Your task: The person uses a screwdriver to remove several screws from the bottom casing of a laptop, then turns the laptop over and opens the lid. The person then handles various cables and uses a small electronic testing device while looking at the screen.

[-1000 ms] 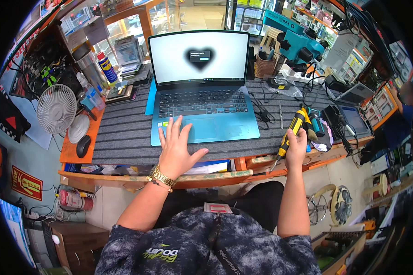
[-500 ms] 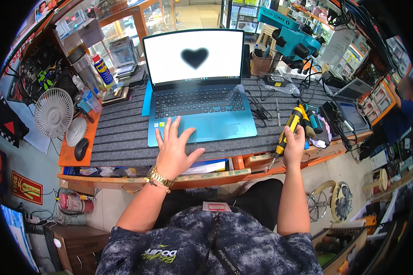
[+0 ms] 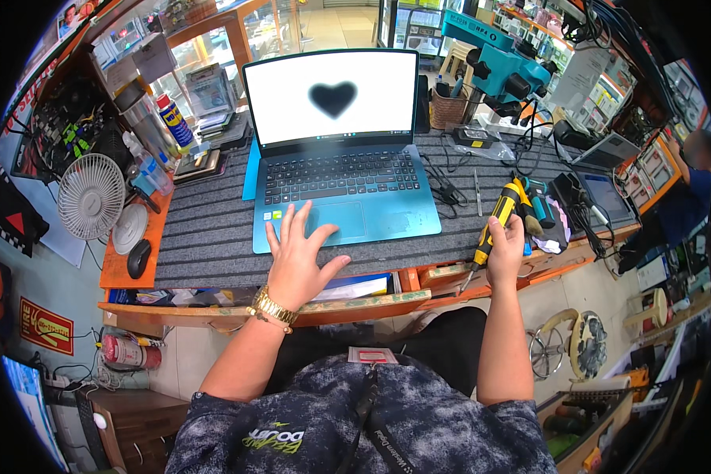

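Note:
A teal laptop [image 3: 403, 220] stands with its lid up on a grey ribbed mat [image 3: 205, 237]. A dark blurred heart shows on its white screen [image 3: 292, 103]. My left hand [image 3: 299, 257], with a gold watch at the wrist, rests on the front edge of the laptop. Its fingers are spread, the tips at the left part of the touchpad [image 3: 344, 221]. Off the laptop's right front corner, my right hand [image 3: 507, 251] is closed around a yellow and black screwdriver [image 3: 502, 209]. The screwdriver's thin metal shaft points down and toward me.
An open drawer [image 3: 355, 304] juts out below the table edge. At left are a white fan [image 3: 92, 196], a black mouse [image 3: 139, 258] and a spray can [image 3: 175, 121]. A teal microscope [image 3: 502, 67] stands back right. Cables, tweezers [image 3: 477, 192] and a cloth [image 3: 557, 229] lie at right.

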Demonstrator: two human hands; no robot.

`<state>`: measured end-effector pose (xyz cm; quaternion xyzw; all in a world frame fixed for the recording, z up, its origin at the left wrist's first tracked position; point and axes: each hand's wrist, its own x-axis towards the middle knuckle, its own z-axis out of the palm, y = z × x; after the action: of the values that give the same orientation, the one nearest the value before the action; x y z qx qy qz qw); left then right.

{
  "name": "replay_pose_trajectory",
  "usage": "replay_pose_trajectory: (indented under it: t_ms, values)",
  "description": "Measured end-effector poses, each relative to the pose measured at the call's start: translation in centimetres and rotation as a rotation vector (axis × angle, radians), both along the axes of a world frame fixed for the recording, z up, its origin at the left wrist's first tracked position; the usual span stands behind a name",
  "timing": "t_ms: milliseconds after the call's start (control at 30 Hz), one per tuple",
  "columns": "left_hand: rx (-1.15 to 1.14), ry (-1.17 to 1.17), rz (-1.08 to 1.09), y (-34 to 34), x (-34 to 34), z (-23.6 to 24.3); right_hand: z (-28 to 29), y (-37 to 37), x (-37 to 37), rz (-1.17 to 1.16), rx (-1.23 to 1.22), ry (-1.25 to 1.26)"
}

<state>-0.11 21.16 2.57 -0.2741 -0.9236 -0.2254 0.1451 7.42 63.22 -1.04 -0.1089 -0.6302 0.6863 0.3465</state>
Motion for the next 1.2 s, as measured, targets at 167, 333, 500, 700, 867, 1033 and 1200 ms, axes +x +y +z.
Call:
replay_pose_trajectory:
  t_ms: [167, 333, 500, 700, 867, 1033, 1200]
  values:
    - [0.000, -0.001, 0.011, -0.04, -0.07, -0.23, 0.26, -0.31, 0.07, -0.004, -0.007, -0.008]
    - [-0.002, 0.014, 0.024, 0.04, -0.09, -0.33, 0.30, -0.34, 0.07, -0.011, 0.001, -0.002]
    - [-0.005, 0.011, 0.023, 0.04, -0.04, -0.28, 0.23, -0.27, 0.03, -0.014, -0.003, -0.002]
    - [-0.004, 0.009, 0.024, 0.00, -0.11, -0.44, 0.42, -0.47, 0.08, -0.002, -0.008, 0.006]
    - [-0.009, 0.007, 0.025, 0.05, -0.08, -0.35, 0.41, -0.39, 0.12, -0.002, -0.009, 0.003]
    - [-0.006, 0.002, 0.026, 0.07, -0.07, -0.33, 0.19, -0.08, 0.02, -0.019, 0.042, -0.021]
    - [-0.007, 0.002, 0.024, 0.07, -0.09, -0.32, 0.09, -0.16, 0.11, -0.004, 0.003, -0.005]
